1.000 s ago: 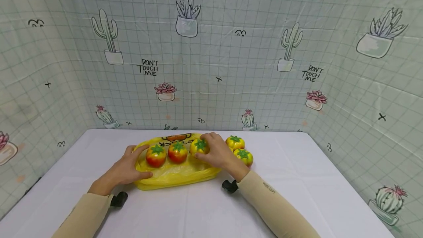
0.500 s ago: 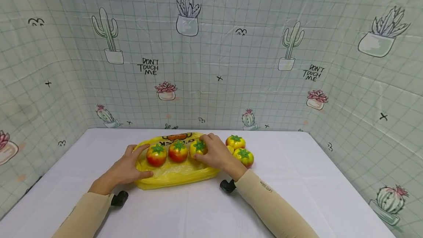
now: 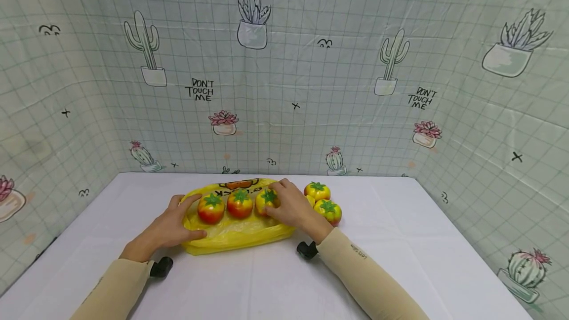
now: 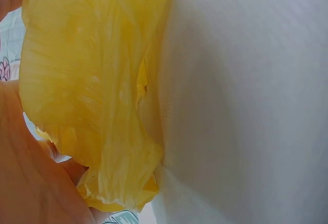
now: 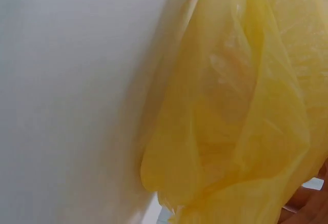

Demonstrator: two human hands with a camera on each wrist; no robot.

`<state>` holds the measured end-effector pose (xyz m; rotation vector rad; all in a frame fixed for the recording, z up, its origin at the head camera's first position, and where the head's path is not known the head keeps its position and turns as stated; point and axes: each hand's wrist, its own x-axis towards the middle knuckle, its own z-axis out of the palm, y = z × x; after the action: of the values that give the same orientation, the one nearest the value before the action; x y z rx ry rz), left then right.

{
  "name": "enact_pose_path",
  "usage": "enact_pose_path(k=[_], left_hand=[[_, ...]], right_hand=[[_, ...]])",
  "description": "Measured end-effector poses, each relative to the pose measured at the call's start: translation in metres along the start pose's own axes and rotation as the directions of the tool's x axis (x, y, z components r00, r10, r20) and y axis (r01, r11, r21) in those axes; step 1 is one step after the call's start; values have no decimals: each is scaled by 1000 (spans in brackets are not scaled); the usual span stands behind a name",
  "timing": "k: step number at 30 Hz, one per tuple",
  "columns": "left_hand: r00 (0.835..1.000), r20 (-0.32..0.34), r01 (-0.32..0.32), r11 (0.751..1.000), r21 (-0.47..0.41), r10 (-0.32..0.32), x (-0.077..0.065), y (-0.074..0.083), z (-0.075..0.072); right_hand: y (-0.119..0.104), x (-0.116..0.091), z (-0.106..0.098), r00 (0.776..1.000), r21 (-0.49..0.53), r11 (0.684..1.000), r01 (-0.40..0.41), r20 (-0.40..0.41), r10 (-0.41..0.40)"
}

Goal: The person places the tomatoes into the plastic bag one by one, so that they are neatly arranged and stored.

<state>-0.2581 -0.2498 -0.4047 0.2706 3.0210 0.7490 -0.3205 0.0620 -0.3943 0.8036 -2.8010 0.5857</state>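
Note:
A yellow plastic bag [image 3: 240, 242] lies spread on the white table, printed along its far edge. Two red-and-yellow tomatoes with green star-shaped tops, a left one [image 3: 211, 209] and a middle one [image 3: 240, 204], sit on it. At the bag's right end, my right hand [image 3: 294, 205] grips a third tomato [image 3: 264, 205] between thumb and fingers. My left hand [image 3: 170, 224] rests at the bag's left end, thumb and fingers spread apart along its edges. In both wrist views, bag folds [image 4: 87, 80] hide much of the hands.
Right of the bag stand a far yellow tomato [image 3: 317, 191] and a nearer yellow-green one [image 3: 328, 211]; a yellow patch beside them is partly hidden by the right hand. A patterned cloth [image 3: 284, 78] walls the table [image 3: 266, 285] at back and sides.
The right hand has shifted very slightly left with the third tomato. The left hand and the other tomatoes keep their places.

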Motion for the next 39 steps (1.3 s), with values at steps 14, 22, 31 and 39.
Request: enact_pose_path(k=[14, 22, 31, 39], left_hand=[[1000, -1, 10, 1000, -3, -10, 0, 0, 2], [1000, -9, 3, 1000, 6, -3, 2, -1, 1], [1000, -4, 3, 1000, -5, -3, 2, -2, 0], [1000, -8, -1, 1000, 1, 1, 1, -2, 0]], right_hand=[[-6, 2, 1, 999, -30, 999, 42, -17, -43], [-3, 6, -1, 999, -80, 996, 30, -25, -32], [-2, 6, -2, 999, -43, 999, 31, -6, -32], [-1, 4, -6, 999, 19, 999, 37, -25, -36]])
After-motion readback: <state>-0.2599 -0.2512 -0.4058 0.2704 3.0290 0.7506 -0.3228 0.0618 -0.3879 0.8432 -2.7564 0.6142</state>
